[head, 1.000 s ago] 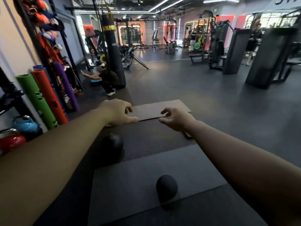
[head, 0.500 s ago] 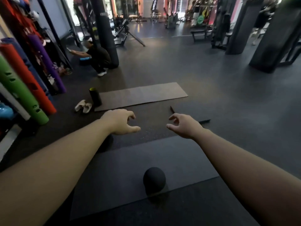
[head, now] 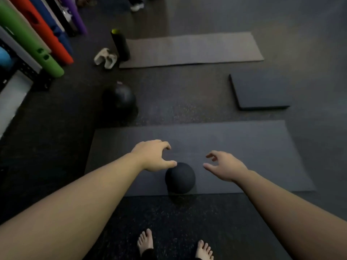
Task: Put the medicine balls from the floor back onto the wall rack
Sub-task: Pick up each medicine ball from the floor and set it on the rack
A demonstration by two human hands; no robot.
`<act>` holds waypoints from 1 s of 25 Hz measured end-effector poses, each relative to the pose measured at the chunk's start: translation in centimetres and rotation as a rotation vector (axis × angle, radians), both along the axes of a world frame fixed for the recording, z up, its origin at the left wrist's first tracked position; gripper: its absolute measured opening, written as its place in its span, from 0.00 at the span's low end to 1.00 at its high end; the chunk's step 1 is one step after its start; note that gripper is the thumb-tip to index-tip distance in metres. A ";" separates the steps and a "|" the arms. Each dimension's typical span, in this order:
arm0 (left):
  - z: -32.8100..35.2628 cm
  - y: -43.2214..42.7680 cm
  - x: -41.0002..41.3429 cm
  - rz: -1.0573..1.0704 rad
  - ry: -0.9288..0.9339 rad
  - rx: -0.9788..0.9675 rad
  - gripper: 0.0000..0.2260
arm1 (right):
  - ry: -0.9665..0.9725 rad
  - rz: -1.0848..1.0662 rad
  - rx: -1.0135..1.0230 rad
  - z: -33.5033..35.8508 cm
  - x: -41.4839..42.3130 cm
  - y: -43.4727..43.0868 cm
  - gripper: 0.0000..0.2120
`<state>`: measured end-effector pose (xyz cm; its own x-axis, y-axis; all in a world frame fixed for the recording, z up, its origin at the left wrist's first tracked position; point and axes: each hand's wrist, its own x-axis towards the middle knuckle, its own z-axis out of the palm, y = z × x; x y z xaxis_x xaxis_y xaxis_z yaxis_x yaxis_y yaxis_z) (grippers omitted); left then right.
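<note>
A black medicine ball (head: 180, 178) rests on the near edge of a dark floor mat (head: 244, 147), just ahead of my bare feet. My left hand (head: 154, 155) hovers over its upper left with fingers curled and apart, thumb tip close to the ball's top. My right hand (head: 225, 167) is open to the ball's right, a short gap away. A second, larger black medicine ball (head: 120, 99) lies on the floor further off to the left. The wall rack is out of view.
Green, red, blue and purple foam rollers (head: 33, 40) lean at the upper left beside a metal rack base (head: 13, 94). A grey mat (head: 191, 47) with a rolled black mat (head: 120, 45) and pale slippers (head: 106, 58) lies ahead. A black pad (head: 259, 91) sits to the right.
My view has tilted down from the gym hall to the floor. Both hands have dropped toward the near ball and now flank it; my feet have come into view.
</note>
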<state>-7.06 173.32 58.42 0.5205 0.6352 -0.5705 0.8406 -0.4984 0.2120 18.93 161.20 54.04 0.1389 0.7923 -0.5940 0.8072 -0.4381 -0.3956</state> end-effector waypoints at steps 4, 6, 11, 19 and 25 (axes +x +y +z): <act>-13.2 2.9 -1.0 0.133 -0.011 -0.098 0.37 | 0.029 -0.017 -0.037 -12.4 0.2 2.8 0.28; -20.5 3.6 -2.4 0.235 -0.057 -0.132 0.36 | 0.036 -0.017 -0.056 -19.5 -0.6 3.3 0.28; -37.8 4.2 -4.4 0.445 -0.159 -0.162 0.38 | 0.022 -0.040 -0.083 -36.6 -3.4 4.3 0.31; -57.6 6.2 -1.5 0.692 -0.304 -0.326 0.39 | -0.015 -0.195 0.044 -52.4 -5.8 9.5 0.47; -60.5 4.7 0.3 1.134 -0.312 -0.786 0.48 | 0.153 -0.425 -0.029 -55.0 -6.7 10.0 0.63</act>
<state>-6.80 178.03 -2.06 0.1179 0.3627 -0.9244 0.5672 0.7395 0.3625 12.24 171.16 -0.94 0.3570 0.6668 -0.6542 0.4868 -0.7305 -0.4789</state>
